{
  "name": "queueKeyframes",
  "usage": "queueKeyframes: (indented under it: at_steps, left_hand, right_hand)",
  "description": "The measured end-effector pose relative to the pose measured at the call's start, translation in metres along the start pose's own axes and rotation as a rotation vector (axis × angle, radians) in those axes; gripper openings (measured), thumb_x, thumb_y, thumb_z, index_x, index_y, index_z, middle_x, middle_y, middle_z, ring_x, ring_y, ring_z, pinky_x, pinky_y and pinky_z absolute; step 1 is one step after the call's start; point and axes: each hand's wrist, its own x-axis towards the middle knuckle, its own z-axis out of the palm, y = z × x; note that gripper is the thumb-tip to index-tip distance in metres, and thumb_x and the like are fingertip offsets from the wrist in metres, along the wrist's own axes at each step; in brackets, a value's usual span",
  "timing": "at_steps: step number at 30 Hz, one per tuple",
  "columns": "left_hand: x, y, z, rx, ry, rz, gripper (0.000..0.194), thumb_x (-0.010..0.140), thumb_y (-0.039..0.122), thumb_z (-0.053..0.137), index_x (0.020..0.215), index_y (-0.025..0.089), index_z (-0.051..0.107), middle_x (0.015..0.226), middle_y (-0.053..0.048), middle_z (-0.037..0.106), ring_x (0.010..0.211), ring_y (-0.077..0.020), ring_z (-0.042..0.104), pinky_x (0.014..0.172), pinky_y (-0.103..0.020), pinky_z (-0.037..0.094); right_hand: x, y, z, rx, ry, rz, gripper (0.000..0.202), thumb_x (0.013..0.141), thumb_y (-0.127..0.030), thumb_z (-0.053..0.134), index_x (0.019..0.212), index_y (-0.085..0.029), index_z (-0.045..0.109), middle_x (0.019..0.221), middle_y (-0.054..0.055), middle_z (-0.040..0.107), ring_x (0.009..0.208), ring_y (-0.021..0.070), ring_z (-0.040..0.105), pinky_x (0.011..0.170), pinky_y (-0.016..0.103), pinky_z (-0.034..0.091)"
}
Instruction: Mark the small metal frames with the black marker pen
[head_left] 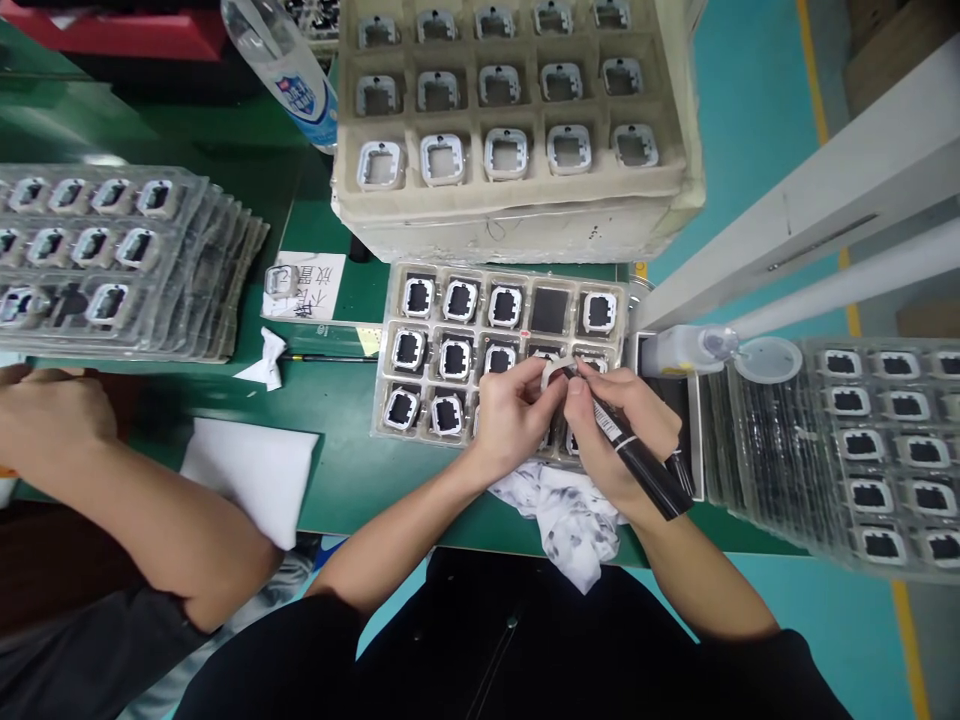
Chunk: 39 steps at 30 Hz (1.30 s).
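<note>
My left hand (514,410) pinches a small white square frame (559,372) above the near tray. In my right hand (626,415) is a black marker pen (645,465), held like a writing tool with its tip side toward the frame; my fingers hide the tip. Beneath both hands lies a clear plastic tray (469,425) of similar white frames with dark centres. One pocket (550,311) in its far row holds no frame. A crumpled white cloth with dark smudges (566,525) rests just below my hands.
A large tray stack (517,225) stands behind, beside a plastic bottle (292,75). More stacked trays sit left (172,270) and right (757,450). A dispenser bottle (686,350) stands near a white post (810,190). At left is another person's arm (150,500) near folded white cloth (251,470).
</note>
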Motion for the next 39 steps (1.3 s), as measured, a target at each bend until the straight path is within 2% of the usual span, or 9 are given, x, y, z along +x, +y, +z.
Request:
queueKeyframes:
  at_steps: [8,13,16,19,25,28,32,35,39]
  left_hand:
    - [0.0,-0.001,0.0,-0.005,-0.011,-0.005,0.03,0.099,0.038,0.077,0.08,0.017,0.068,0.067,0.002,0.055,0.059,-0.0101,0.04,0.056,-0.025,0.032]
    - [0.001,0.002,0.0,-0.036,-0.01,-0.022,0.031,0.097,0.037,0.079,0.077,0.018,0.066,0.066,0.002,0.056,0.057,-0.0096,0.044,0.054,-0.024,0.034]
    - [0.003,0.009,0.0,-0.156,-0.027,-0.086,0.035,0.095,0.039,0.081,0.074,0.018,0.063,0.066,0.001,0.062,0.059,-0.0112,0.057,0.055,-0.023,0.044]
    - [0.006,0.019,-0.003,-0.322,-0.074,-0.178,0.038,0.091,0.041,0.085,0.074,0.018,0.061,0.07,0.0,0.07,0.058,-0.0131,0.067,0.054,-0.023,0.053]
    - [0.01,0.035,-0.011,-0.464,-0.157,-0.317,0.043,0.077,0.047,0.098,0.079,0.017,0.066,0.066,0.001,0.074,0.044,-0.0141,0.066,0.04,-0.022,0.05]
    - [0.01,0.032,-0.013,-0.503,-0.192,-0.308,0.043,0.078,0.048,0.098,0.084,0.016,0.071,0.072,-0.002,0.078,0.044,-0.014,0.066,0.04,-0.023,0.052]
    - [0.01,0.027,-0.014,-0.527,-0.232,-0.283,0.04,0.082,0.049,0.096,0.092,0.016,0.076,0.076,-0.004,0.081,0.045,-0.0136,0.067,0.044,-0.023,0.056]
    - [0.011,0.029,-0.013,-0.517,-0.217,-0.258,0.041,0.08,0.05,0.097,0.087,0.016,0.076,0.069,-0.001,0.076,0.047,-0.0146,0.069,0.046,-0.023,0.057]
    - [0.011,0.035,-0.012,-0.468,-0.191,-0.213,0.044,0.08,0.054,0.096,0.081,0.016,0.074,0.068,-0.001,0.075,0.051,-0.0152,0.071,0.049,-0.024,0.059]
  right_hand:
    - [0.0,0.0,0.005,-0.015,0.066,0.042,0.016,0.097,-0.01,0.078,0.103,-0.024,0.072,0.099,0.003,0.082,0.092,0.0228,0.084,0.078,0.033,0.072]
    - [-0.002,0.005,0.006,0.01,0.061,0.035,0.013,0.098,-0.013,0.078,0.101,-0.025,0.072,0.096,0.002,0.082,0.089,0.0235,0.084,0.076,0.035,0.072]
    - [-0.004,0.005,0.004,0.057,0.062,0.085,0.014,0.096,-0.012,0.079,0.101,-0.024,0.072,0.099,0.003,0.083,0.097,0.0249,0.084,0.078,0.034,0.072]
    - [-0.006,0.005,0.004,0.104,0.085,0.071,0.017,0.095,-0.011,0.079,0.102,-0.025,0.072,0.097,0.0,0.082,0.096,0.0248,0.084,0.077,0.035,0.072]
    - [-0.007,0.003,0.001,0.187,0.117,0.04,0.019,0.096,-0.014,0.078,0.109,-0.026,0.075,0.096,0.001,0.082,0.096,0.0285,0.084,0.078,0.041,0.073]
    - [-0.009,0.003,-0.004,0.182,0.041,0.123,0.005,0.101,-0.024,0.076,0.105,-0.024,0.078,0.099,0.006,0.083,0.093,0.0282,0.084,0.072,0.041,0.073]
    - [-0.012,0.006,-0.006,0.162,0.004,0.169,0.021,0.106,-0.04,0.069,0.099,-0.022,0.079,0.091,0.008,0.081,0.097,0.0307,0.084,0.075,0.043,0.074]
    - [-0.012,0.008,-0.006,0.172,0.017,0.157,0.019,0.106,-0.039,0.072,0.097,-0.023,0.078,0.086,0.007,0.08,0.099,0.0329,0.084,0.078,0.045,0.075]
    - [-0.008,0.006,-0.004,0.208,0.053,0.113,0.01,0.101,-0.028,0.077,0.092,-0.023,0.076,0.085,0.006,0.079,0.092,0.0327,0.085,0.075,0.045,0.074]
